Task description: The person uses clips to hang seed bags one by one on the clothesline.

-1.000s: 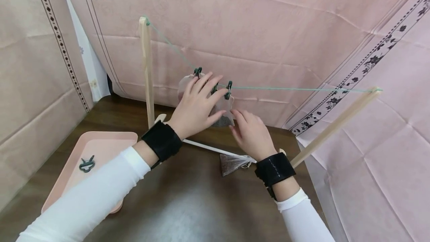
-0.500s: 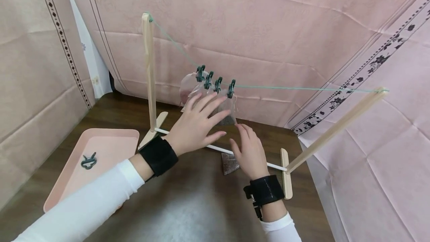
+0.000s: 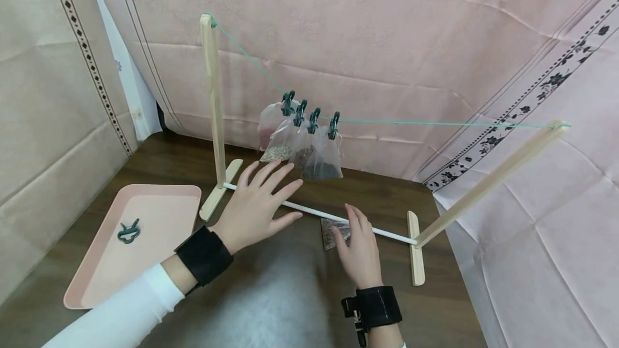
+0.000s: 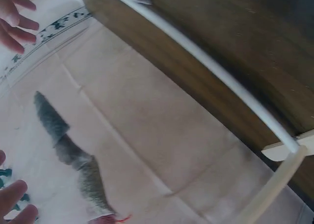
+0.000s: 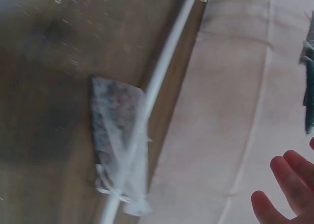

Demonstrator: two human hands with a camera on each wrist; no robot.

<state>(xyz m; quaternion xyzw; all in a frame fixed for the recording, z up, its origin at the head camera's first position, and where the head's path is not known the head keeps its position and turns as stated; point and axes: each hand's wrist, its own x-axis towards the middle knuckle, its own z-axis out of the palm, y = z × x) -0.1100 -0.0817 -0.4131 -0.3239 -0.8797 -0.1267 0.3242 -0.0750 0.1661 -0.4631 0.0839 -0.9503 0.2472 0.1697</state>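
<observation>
Several sheer drawstring sachets (image 3: 325, 157) hang side by side from the green string (image 3: 411, 122), each held by a dark green clip (image 3: 333, 125). Their fillings differ: one reddish, one pale and speckled, others dark. My left hand (image 3: 256, 205), fingers spread, holds nothing and sits in front of and below the hanging sachets. My right hand (image 3: 361, 254) is also without anything in it, its fingers loosely extended beside another sachet (image 3: 333, 234) that lies on the table. In the right wrist view that sachet (image 5: 117, 116) lies under the white rod, its gathered end partly hidden by it.
Two wooden posts (image 3: 213, 101) carry the string; a white rod (image 3: 314, 211) joins their feet low over the dark table (image 3: 271, 294). At left, a pink tray (image 3: 164, 203) holds one more green clip (image 3: 129, 231). Pink cloth (image 3: 387, 26) walls the back and sides.
Both hands have come away from the hanging sachets and moved down toward me. The right hand has let go of the rightmost sachet. The clips and sachets now show fully.
</observation>
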